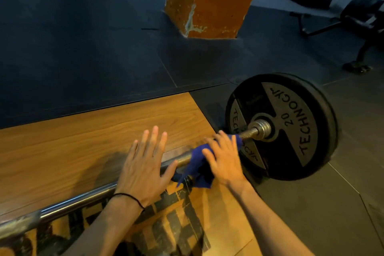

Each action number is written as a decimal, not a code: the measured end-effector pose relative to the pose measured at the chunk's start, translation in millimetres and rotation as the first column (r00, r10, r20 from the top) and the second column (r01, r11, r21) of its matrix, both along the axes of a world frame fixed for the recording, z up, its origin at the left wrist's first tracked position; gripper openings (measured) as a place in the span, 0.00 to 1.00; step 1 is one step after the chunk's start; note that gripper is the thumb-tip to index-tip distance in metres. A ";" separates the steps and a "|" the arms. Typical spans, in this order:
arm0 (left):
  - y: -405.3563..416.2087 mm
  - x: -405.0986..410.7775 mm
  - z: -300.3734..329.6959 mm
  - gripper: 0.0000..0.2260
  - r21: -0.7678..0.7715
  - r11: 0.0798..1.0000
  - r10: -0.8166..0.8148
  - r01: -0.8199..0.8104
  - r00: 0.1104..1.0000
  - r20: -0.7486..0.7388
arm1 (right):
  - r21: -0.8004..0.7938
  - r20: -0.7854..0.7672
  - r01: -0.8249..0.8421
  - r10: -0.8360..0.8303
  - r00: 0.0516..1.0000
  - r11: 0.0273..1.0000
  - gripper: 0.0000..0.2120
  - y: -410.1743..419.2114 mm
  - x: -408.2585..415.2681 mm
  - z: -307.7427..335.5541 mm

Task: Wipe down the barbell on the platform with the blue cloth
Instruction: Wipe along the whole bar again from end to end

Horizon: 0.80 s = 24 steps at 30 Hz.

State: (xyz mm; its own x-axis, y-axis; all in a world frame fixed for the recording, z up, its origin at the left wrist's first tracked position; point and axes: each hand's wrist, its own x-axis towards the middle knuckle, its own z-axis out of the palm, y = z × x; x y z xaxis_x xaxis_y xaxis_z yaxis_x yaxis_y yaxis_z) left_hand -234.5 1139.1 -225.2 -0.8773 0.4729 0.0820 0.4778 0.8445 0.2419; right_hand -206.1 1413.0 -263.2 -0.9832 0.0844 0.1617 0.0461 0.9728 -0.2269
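At lower centre my right hand presses the blue cloth onto the barbell near its plate, fingers flat and apart like my left hand, so I judge the ungripped cloth may slip or the bar may roll.

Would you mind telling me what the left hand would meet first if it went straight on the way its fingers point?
The left hand, flat across the barbell, points over the wooden platform. That way looks free; past the floor mats, the orange pillar is probably the first obstacle, depth unclear.
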 end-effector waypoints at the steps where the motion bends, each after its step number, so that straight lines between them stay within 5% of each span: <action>1: 1.1 0.9 -0.9 0.35 -0.007 1.000 -0.006 0.006 1.000 -0.009 | -0.015 -0.009 0.063 -0.063 0.998 0.998 0.27 20.7 -2.7 2.8; 5: 4.0 0.2 -7.5 0.33 -0.028 1.000 -0.006 0.005 1.000 -0.025 | 0.003 0.001 0.229 -0.229 0.973 0.973 0.26 46.4 -13.0 2.1; 8: 8.1 -0.9 -8.3 0.33 -0.023 1.000 -0.014 0.013 0.999 -0.034 | -0.155 -0.077 0.293 -0.308 0.948 0.943 0.24 -10.8 -7.0 0.2; 12: 17.5 -3.9 -11.3 0.34 -0.022 1.000 -0.010 0.010 0.999 -0.034 | -0.057 -0.129 -0.043 0.035 0.991 0.997 0.20 -82.3 14.7 -10.0; 15: 23.2 -3.9 -17.3 0.33 -0.020 1.000 -0.021 0.020 0.999 -0.048 | -0.028 -0.057 -0.180 0.178 0.982 0.983 0.25 -43.6 8.1 -6.2; 20: 25.0 -0.7 -23.7 0.33 -0.054 0.997 -0.059 0.057 0.998 -0.021 | -0.047 -0.008 0.097 -0.098 0.995 0.994 0.28 73.7 -13.5 5.6; 24: 23.1 -0.2 -23.2 0.33 -0.053 0.997 -0.050 0.048 0.998 -0.029 | -0.107 -0.087 0.257 -0.267 0.960 0.960 0.24 71.2 -19.6 4.6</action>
State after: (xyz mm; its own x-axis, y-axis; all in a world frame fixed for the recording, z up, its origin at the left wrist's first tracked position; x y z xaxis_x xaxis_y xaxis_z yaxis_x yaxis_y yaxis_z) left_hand -234.7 1162.1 -248.5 -0.8504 0.5197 0.0825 0.5255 0.8309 0.1829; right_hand -225.7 1484.2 -258.6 -0.9038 0.3565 0.2366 0.2692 0.9037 -0.3330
